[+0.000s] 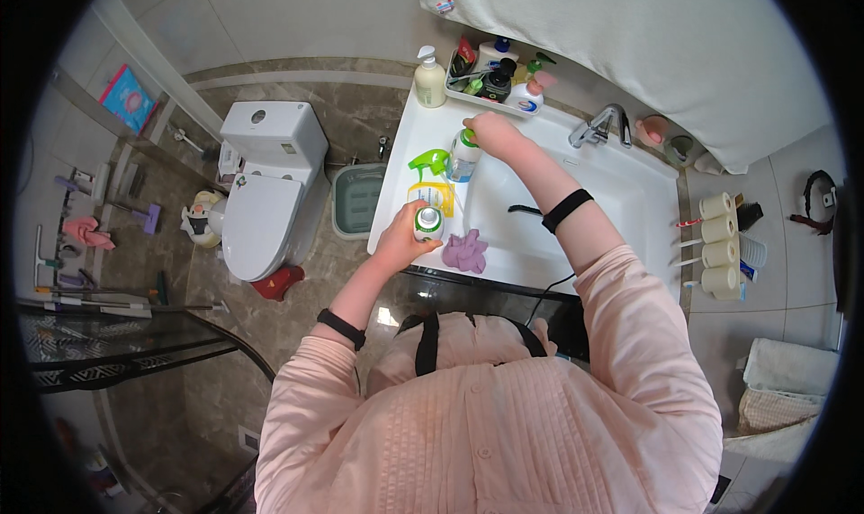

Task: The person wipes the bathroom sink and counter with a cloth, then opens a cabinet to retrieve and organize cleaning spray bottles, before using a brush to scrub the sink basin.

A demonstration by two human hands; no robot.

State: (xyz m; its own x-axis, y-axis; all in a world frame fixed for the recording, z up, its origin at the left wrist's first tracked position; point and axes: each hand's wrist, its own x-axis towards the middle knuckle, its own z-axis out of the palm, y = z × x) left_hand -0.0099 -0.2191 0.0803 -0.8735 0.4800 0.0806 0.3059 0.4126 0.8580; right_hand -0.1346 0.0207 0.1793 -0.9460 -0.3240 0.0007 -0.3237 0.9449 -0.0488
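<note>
My left hand [398,240] is wrapped around a white bottle with a green collar [428,224], held upright at the left front of the white sink counter. My right hand [496,134] grips the green top of a second bottle [464,156] farther back. Between the two lie a green trigger spray head [430,161] with its thin tube and a yellow packet [435,195]. A crumpled purple cloth [466,251] rests near the front edge, right of the left-hand bottle.
Behind my right hand stand a pump bottle [430,78] and a white tray [496,105] of bottles. The basin [607,217] and chrome faucet [601,128] are to the right. Left are a grey-green bin [359,227] and a toilet [263,224].
</note>
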